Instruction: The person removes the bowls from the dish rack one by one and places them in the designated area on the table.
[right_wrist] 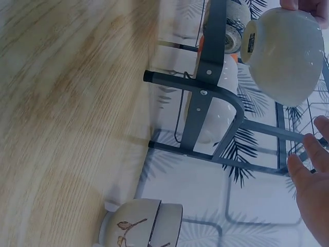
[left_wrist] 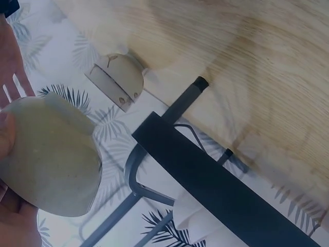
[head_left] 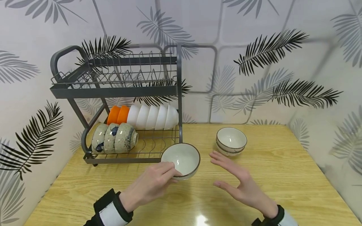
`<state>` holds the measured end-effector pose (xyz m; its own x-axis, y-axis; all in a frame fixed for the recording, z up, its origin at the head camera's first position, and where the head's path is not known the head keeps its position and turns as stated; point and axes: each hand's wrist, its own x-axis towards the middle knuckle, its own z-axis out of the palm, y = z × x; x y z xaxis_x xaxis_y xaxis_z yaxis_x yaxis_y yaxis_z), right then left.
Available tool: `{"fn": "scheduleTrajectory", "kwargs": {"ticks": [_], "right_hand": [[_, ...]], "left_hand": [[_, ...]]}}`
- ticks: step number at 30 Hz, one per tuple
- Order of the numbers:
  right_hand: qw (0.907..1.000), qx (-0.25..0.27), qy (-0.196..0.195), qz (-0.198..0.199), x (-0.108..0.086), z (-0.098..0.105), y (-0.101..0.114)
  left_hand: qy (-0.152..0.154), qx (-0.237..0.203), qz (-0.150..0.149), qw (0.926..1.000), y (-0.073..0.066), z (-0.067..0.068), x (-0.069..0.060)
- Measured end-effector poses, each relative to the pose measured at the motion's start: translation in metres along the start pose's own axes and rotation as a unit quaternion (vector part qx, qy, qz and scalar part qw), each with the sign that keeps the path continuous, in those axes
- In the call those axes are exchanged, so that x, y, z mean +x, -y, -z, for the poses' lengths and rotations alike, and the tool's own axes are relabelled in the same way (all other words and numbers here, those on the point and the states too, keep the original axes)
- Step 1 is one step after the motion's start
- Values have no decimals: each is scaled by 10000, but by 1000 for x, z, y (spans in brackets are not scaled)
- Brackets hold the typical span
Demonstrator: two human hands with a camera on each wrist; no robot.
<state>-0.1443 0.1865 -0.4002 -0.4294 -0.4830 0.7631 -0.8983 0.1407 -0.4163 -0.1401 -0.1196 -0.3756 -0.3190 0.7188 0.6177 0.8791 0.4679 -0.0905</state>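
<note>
Apparently mid-transfer, the left hand (head_left: 154,181) pinches a brown-rimmed bowl (head_left: 184,157), which likely needs tipping sideways into the dish rack (head_left: 116,92), while the right hand (head_left: 244,185) spreads empty.

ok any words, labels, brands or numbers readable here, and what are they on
No readable text in any view.
Dark mark on the base of the bowl held in the left hand, right wrist view: too small and blurred to read.
</note>
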Motion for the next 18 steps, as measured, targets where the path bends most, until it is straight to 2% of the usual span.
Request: {"fn": "scheduleTrajectory", "kwargs": {"ticks": [5,13,18], "right_hand": [[9995,-250,133,140,1,-6,3],[9972,-445,279,538,5,-15,3],[9933,-676,339,869,7,-20,2]], "left_hand": [[120,-100,-120,9998,-3,-3,2],[494,-48,-189,9986,-8,-8,4],[508,35,-320,9982,-11,-11,7]]}}
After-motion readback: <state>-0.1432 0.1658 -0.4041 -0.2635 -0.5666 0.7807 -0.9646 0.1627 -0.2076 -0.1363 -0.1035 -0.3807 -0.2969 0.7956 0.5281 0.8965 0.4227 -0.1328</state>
